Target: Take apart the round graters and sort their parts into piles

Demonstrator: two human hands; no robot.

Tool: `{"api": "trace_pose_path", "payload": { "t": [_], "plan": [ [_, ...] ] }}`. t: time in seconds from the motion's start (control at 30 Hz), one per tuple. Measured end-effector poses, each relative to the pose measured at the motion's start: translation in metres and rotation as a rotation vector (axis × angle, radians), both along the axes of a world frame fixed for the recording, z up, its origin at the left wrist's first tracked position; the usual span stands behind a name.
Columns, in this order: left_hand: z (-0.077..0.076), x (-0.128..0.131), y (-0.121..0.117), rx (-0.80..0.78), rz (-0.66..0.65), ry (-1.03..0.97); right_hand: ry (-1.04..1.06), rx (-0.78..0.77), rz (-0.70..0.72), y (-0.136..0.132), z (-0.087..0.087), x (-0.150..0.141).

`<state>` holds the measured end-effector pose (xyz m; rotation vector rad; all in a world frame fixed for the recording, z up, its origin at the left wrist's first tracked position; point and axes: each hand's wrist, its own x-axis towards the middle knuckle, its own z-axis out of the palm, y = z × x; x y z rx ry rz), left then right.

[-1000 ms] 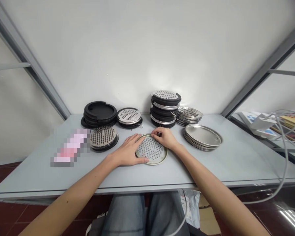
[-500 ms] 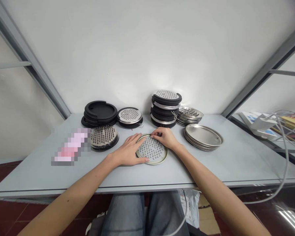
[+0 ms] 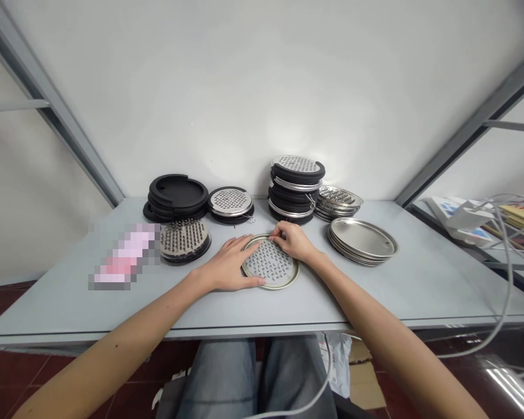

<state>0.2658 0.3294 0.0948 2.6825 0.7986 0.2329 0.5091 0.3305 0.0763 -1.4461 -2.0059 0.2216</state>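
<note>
In front of me on the table lies a round metal grater disc [image 3: 271, 262] with a raised rim and rows of small teeth. My left hand [image 3: 231, 265] rests spread at the disc's left side, its thumb across the near part and its fingers by the far-left rim. At the far rim, the thumb and fingertips of my right hand [image 3: 296, 241] are pinched together; what is between them is hidden. Left of my left hand stands a stack of spiked grater discs [image 3: 184, 240].
Black round holders [image 3: 179, 195] are stacked at the back left, beside a black-rimmed grater [image 3: 231, 202]. A tall stack of assembled graters [image 3: 296, 189] stands behind my right hand. Rimmed metal discs [image 3: 364, 238] and more grater discs [image 3: 338, 201] are at the right. A white cable [image 3: 506, 291] hangs there.
Both hands stay at the same disc with almost the same hold. The whole view has shifted slightly; nothing on the table has visibly been moved.
</note>
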Motion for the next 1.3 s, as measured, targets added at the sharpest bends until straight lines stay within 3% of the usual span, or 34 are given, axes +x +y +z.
{"api": "trace_pose_path", "payload": {
  "t": [0.87,1.3],
  "plan": [
    [-0.0017,-0.0007,0.0021,0.051,-0.004,-0.006,0.091,0.012,-0.088,-0.0032,-0.0076,-0.0015],
    [-0.0001,-0.0013,0.0020,0.048,0.011,-0.029,0.152,-0.006,-0.037,-0.0029,-0.0064,0.0007]
  ]
}}
